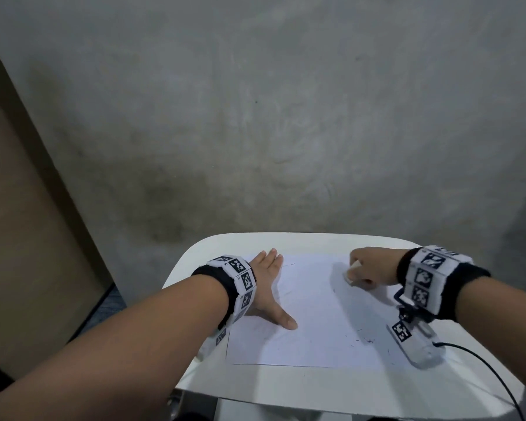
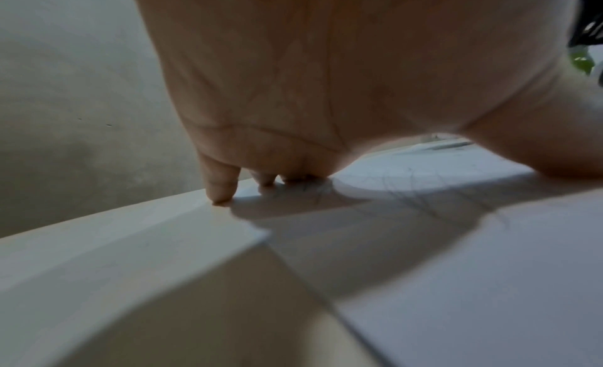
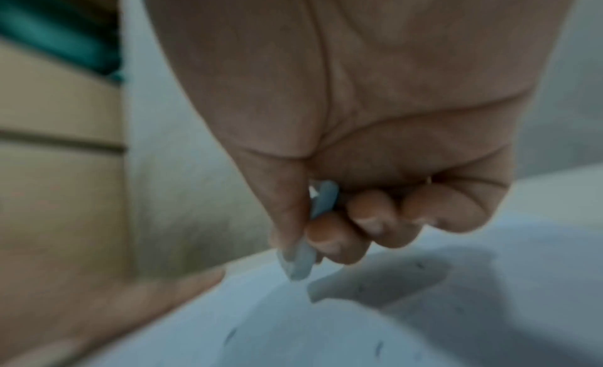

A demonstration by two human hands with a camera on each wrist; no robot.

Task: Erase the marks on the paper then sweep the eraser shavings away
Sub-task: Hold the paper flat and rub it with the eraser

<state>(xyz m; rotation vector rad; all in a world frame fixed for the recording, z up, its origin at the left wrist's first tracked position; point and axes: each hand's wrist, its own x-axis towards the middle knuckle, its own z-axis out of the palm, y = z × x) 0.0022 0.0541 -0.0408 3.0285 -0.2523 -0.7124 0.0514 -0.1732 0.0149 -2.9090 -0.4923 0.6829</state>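
A white sheet of paper (image 1: 304, 311) lies on a small white table (image 1: 195, 259). My left hand (image 1: 269, 287) presses flat on the sheet's left side, fingers straight and thumb spread toward me; in the left wrist view its fingertips (image 2: 221, 192) touch down near the table's far edge. My right hand (image 1: 368, 268) pinches a white eraser (image 1: 348, 276) over the paper's far right corner; the right wrist view shows the eraser (image 3: 298, 261) sticking out below thumb and curled fingers, just above the sheet. Faint pencil marks (image 2: 424, 192) show by my left hand. Dark shavings (image 1: 366, 337) dot the near right part.
The table stands against a grey concrete wall (image 1: 286, 117). A brown panel (image 1: 28, 223) rises at the left. A black cable (image 1: 480, 366) runs from the right wrist camera mount (image 1: 416, 341) across the table's right edge. More specks (image 3: 378, 348) lie on the paper under my right hand.
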